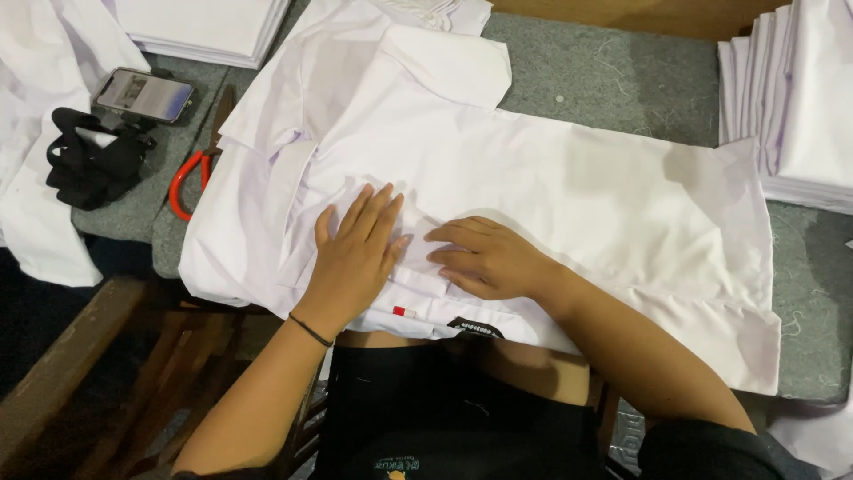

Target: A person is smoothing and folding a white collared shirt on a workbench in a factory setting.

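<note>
Both hands, left (355, 258) and right (484, 258), press flat, fingers spread, on the white shirt (577, 178) beneath, lying lengthwise left-right.

The white shirt (498, 169) hides the scissors' (191, 173) blades; folded stacks (800, 98) at three o'clock run off the edge.

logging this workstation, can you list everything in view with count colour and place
shirt: 1, white, spread flat across the table's middle
table: 1, grey felt-like top, under the shirt
folded stacks: 2, white, one at far left, one at right edge
loose cloth: 1, white, hanging at left edge
phone: 1, dark, far left
strap bundle: 1, black, below the phone
scissors: 1, orange handles, left of the shirt
wristband: 1, black, left wrist
left hand: flat on the shirt
right hand: flat on the shirt
</note>
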